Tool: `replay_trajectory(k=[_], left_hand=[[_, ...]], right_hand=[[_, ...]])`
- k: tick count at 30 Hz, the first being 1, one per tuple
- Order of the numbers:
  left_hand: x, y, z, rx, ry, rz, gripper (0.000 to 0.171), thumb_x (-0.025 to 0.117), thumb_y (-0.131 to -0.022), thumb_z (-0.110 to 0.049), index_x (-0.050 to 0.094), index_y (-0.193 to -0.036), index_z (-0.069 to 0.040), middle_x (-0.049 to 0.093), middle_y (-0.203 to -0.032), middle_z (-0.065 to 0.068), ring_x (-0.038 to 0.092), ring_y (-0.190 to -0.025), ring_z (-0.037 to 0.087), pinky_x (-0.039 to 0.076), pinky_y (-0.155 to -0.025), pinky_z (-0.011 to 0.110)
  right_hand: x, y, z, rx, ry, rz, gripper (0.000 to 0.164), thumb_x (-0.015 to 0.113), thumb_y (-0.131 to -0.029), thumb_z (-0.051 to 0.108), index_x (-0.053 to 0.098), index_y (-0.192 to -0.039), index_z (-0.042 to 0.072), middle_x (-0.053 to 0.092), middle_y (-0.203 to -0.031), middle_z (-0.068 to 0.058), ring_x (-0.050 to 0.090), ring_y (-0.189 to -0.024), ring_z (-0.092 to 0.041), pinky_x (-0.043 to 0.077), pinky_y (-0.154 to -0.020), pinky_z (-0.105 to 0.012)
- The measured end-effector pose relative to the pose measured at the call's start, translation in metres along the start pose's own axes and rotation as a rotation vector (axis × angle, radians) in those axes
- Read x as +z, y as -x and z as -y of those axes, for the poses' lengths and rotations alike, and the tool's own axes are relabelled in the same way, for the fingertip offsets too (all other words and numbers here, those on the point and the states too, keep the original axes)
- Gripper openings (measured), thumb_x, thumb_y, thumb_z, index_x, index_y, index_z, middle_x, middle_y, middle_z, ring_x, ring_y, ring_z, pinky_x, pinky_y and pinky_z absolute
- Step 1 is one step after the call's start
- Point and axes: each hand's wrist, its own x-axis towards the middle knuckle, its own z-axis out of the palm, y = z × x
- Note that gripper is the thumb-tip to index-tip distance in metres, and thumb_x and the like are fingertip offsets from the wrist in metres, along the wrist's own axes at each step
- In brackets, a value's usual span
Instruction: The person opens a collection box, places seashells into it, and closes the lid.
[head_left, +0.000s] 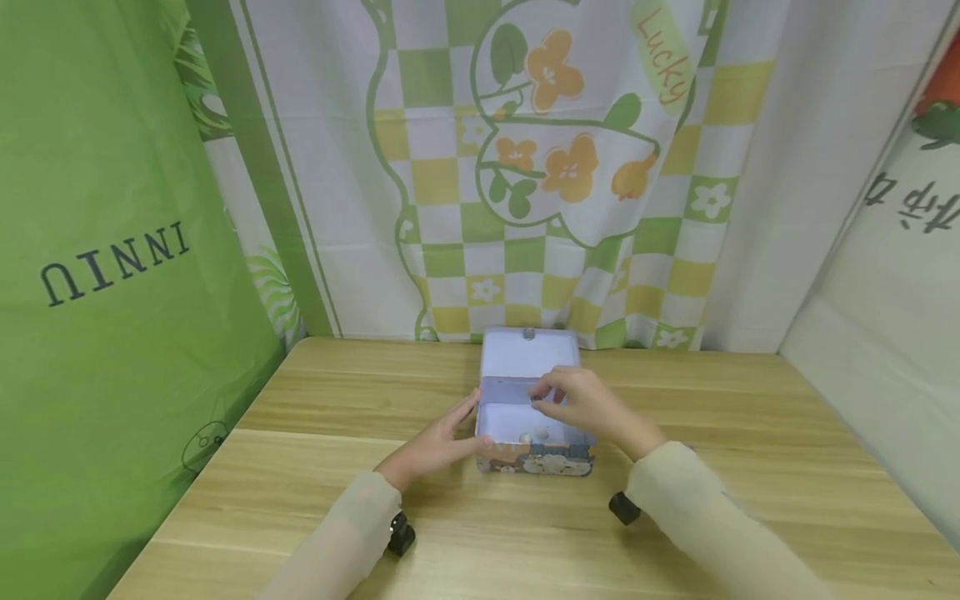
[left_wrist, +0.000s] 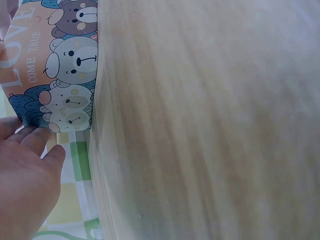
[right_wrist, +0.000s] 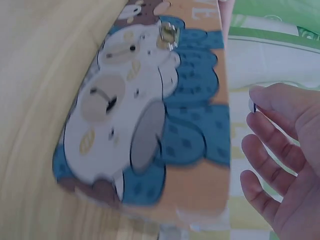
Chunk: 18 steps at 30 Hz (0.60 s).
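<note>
An open metal box, printed with cartoon bears and pale lilac inside, stands on the table with its lid tipped back. Against its left side rests my left hand, fingers fairly straight and thumb near the front corner. Over the box, my right hand pinches a small thin disc between thumb and index finger; it looks whitish with a dark edge. Inside, close to the front wall, lie small round pieces, too small to make out. A metal clasp shows on the box's front.
The wooden table stretches to both sides of the box. Behind it hangs a patterned curtain, with a green cloth at the left and a white cloth at the right. Black wrist cameras sit below both sleeves.
</note>
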Motion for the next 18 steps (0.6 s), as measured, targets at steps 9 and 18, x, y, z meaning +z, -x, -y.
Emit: replay_trajectory(k=[9, 18], left_hand=[[-0.001, 0.001, -0.001, -0.009, 0.026, 0.010, 0.090, 0.063, -0.096, -0.052, 0.008, -0.163, -0.024, 0.006, -0.167, -0.005, 0.014, -0.151, 0.026, 0.022, -0.116, 0.059], [0.000, 0.002, -0.001, -0.012, 0.026, 0.012, 0.091, 0.063, -0.096, -0.052, 0.008, -0.163, -0.024, 0.006, -0.167, -0.005, 0.013, -0.151, 0.026, 0.021, -0.116, 0.061]], right_hand=[[0.018, -0.014, 0.009, 0.051, -0.036, 0.059, 0.013, 0.075, -0.092, 0.015, 0.076, -0.104, 0.011, 0.071, -0.099, 0.003, 0.063, -0.084, -0.016, 0.054, -0.072, -0.026], [0.034, -0.021, 0.008, 0.125, -0.033, 0.099, 0.012, 0.075, -0.091, 0.017, 0.077, -0.103, 0.012, 0.071, -0.096, 0.004, 0.060, -0.079, -0.007, 0.054, -0.070, -0.025]])
